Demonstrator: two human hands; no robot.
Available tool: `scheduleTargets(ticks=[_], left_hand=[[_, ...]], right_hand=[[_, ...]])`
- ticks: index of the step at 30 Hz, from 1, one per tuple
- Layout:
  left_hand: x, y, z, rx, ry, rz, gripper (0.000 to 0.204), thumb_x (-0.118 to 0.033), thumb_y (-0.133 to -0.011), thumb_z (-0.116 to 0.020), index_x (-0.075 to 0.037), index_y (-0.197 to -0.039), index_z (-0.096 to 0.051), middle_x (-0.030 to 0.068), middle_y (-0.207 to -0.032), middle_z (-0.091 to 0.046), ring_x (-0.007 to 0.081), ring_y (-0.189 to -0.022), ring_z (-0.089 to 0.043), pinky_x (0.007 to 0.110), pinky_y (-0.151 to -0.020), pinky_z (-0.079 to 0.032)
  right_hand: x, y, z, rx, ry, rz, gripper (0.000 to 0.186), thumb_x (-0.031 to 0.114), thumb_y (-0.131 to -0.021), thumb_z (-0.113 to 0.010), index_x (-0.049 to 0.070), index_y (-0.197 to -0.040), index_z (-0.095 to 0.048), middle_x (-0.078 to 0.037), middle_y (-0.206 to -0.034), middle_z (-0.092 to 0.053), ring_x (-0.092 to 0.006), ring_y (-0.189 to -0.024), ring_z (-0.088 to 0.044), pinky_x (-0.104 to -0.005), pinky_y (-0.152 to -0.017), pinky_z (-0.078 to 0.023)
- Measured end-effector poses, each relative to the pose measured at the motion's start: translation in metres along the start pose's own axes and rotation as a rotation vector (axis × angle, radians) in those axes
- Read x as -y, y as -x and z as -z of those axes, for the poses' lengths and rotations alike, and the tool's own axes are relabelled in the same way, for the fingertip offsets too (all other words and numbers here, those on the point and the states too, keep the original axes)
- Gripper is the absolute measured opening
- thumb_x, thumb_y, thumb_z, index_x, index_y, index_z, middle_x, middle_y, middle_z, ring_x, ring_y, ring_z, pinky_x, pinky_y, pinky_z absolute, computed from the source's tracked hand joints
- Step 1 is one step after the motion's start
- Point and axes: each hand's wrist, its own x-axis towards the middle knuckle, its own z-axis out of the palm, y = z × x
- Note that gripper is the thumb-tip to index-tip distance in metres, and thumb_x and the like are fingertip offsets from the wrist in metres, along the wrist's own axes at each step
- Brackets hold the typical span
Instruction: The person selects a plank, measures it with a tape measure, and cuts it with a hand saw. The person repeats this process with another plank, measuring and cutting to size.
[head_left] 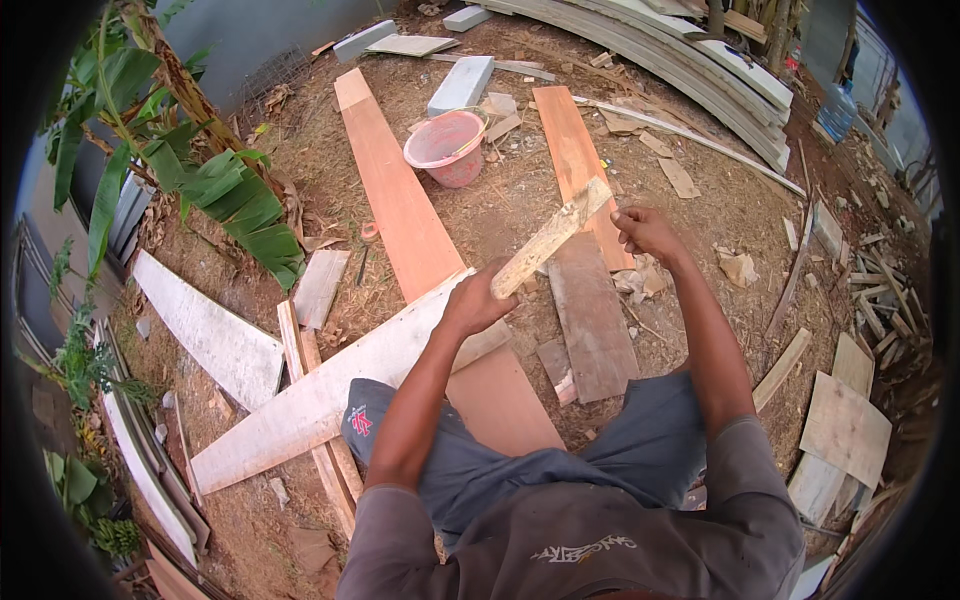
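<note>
Outdoor carpentry yard: bare dirt ground strewn with reddish planks, offcuts, stacked curved boards, concrete blocks and a pink bucket; banana plant alongside.

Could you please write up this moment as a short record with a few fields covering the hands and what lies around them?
Setting: outdoor dirt yard strewn with wood offcuts
Left hand: grips the lower end of a pale wooden stick
Right hand: fingers curled, close to the stick's upper end; contact unclear
Below the hands: long reddish plank, grey weathered board
Further off: pink bucket, grey concrete block
Left edge: banana leaves
</note>
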Motion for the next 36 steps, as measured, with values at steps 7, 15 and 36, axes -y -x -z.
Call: scheduleTargets(ticks=[7,15,36], left_hand=[[0.091,0.029,-0.02,0.092,0.686,0.063,0.069,-0.024,-0.087,-0.076,-0.003,-0.145,-0.047,0.0121,-0.122,-0.063,0.0257,-0.111,-0.068,0.038,-0.092,-0.055],[0.119,0.058,-0.007,0.081,1.143,0.001,0.067,-0.02,-0.092,-0.072,-0.002,-0.149,-0.041,0.0113,-0.125,-0.06,0.0252,-0.114,-0.067,0.04,-0.1,-0.052],[0.142,0.028,0.083,-0.213,0.729,-0.019,0.072,-0.042,-0.094,-0.071,-0.003,-0.149,-0.046,0.0107,-0.131,-0.062,0.0195,-0.114,-0.06,0.036,-0.098,-0.048]], right_hand=[[-0.248,0.005,-0.1,-0.304,0.593,-0.33,0.06,0.035,-0.078,-0.074,-0.003,-0.124,-0.064,-0.029,-0.124,-0.066,-0.0438,-0.121,-0.061,-0.0484,-0.102,-0.049],[-0.341,0.044,-0.132,-0.141,0.63,-0.585,0.085,0.039,-0.079,-0.08,-0.009,-0.14,-0.045,-0.03,-0.13,-0.062,-0.0437,-0.123,-0.06,-0.0451,-0.104,-0.049],[-0.007,0.032,-0.002,-0.01,-0.046,0.371,0.024,0.025,-0.104,-0.059,0.005,-0.116,-0.064,0.004,-0.099,-0.06,-0.0078,-0.088,-0.05,-0.0261,-0.078,-0.042]])
